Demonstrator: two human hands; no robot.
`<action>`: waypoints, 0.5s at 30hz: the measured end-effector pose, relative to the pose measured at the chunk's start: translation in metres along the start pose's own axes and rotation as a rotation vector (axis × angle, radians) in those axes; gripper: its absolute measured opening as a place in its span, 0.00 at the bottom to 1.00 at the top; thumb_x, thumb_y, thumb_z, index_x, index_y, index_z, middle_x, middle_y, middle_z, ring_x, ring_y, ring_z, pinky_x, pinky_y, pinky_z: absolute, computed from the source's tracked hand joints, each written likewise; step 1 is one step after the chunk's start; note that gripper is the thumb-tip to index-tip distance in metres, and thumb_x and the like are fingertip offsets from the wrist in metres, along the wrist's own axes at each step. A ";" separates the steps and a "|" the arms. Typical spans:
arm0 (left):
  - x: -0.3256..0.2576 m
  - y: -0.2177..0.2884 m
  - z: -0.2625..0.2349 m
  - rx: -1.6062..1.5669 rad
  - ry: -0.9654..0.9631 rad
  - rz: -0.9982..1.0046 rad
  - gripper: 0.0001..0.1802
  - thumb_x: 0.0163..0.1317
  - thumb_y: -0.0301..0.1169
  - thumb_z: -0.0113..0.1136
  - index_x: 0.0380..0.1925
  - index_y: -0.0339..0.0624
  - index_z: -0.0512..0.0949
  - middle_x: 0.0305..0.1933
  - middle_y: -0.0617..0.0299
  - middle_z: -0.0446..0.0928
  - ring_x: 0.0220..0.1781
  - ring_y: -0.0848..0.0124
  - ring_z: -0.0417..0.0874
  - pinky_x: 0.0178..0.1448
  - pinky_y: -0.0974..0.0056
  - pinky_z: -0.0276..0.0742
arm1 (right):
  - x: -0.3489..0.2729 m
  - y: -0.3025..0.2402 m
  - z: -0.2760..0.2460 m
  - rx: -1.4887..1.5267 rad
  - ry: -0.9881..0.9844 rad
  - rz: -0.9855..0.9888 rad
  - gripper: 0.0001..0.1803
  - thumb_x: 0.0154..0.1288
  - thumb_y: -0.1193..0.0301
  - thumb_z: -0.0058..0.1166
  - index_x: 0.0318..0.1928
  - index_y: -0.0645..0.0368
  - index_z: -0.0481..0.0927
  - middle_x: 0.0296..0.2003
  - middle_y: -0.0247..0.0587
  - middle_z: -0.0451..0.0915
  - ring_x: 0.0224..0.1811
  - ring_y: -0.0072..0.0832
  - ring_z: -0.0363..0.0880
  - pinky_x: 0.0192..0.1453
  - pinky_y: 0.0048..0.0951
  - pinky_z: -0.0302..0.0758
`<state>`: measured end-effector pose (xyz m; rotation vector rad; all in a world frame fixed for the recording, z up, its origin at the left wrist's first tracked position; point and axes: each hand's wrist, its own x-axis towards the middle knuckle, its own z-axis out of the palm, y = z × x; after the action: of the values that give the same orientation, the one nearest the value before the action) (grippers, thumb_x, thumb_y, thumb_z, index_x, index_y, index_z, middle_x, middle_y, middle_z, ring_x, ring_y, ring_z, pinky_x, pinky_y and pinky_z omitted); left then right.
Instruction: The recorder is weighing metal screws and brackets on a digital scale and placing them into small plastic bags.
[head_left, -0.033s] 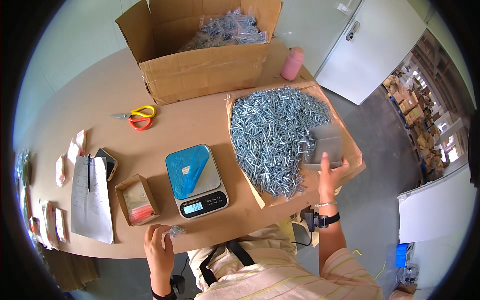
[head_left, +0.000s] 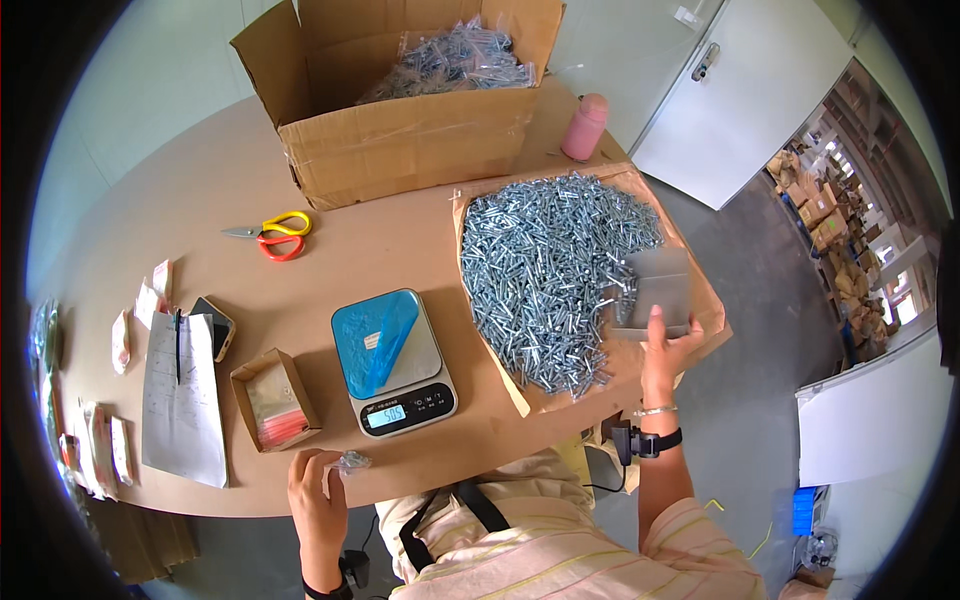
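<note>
My right hand (head_left: 668, 342) grips a grey, open-sided metal scoop (head_left: 662, 290), with the thumb over its near edge. Its mouth faces a wide heap of silvery screws (head_left: 550, 270), and a few screws lie at its left side. The heap spreads over brown paper (head_left: 705, 310) on the right of the table. At the front edge, my left hand (head_left: 316, 485) is closed on a small clear plastic bag (head_left: 350, 462) with something shiny in it. Between the hands stands a digital scale (head_left: 425, 370) with blue film on its plate and a lit display.
A small carton (head_left: 311, 395) of plastic bags sits left of the scale. Beyond are scissors (head_left: 275, 236), a phone (head_left: 222, 325), and a paper sheet (head_left: 185, 420) with a pen. A large cardboard box (head_left: 410, 145) of bagged screws and a pink bottle (head_left: 585, 128) stand at the back.
My right hand and the scoop have shifted slightly to the right, away from the heap. My left hand stays where it was.
</note>
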<state>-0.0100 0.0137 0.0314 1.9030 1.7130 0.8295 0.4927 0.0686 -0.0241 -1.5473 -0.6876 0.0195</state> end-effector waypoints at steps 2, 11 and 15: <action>-0.002 -0.002 -0.005 0.016 0.008 -0.007 0.12 0.58 0.15 0.56 0.41 0.33 0.80 0.43 0.45 0.78 0.47 0.44 0.81 0.53 0.52 0.75 | -0.002 -0.028 0.000 0.184 -0.015 0.115 0.44 0.63 0.60 0.71 0.67 0.69 0.57 0.58 0.57 0.68 0.56 0.37 0.76 0.52 0.37 0.81; -0.003 -0.008 -0.011 0.144 0.001 0.089 0.08 0.56 0.20 0.65 0.35 0.41 0.85 0.36 0.55 0.80 0.40 0.52 0.82 0.45 0.53 0.79 | -0.025 -0.112 0.058 0.728 -0.738 0.739 0.30 0.77 0.52 0.53 0.68 0.59 0.70 0.62 0.40 0.77 0.60 0.30 0.80 0.59 0.35 0.83; -0.011 0.001 -0.012 0.203 0.008 0.119 0.08 0.55 0.21 0.64 0.34 0.45 0.85 0.36 0.60 0.80 0.40 0.57 0.83 0.43 0.56 0.81 | -0.066 -0.118 0.135 0.529 -1.213 0.717 0.28 0.78 0.52 0.52 0.67 0.59 0.72 0.57 0.38 0.80 0.56 0.27 0.82 0.54 0.36 0.85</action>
<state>-0.0177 0.0016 0.0395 2.1560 1.7608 0.7294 0.3348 0.1550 0.0412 -1.0619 -0.8845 1.6415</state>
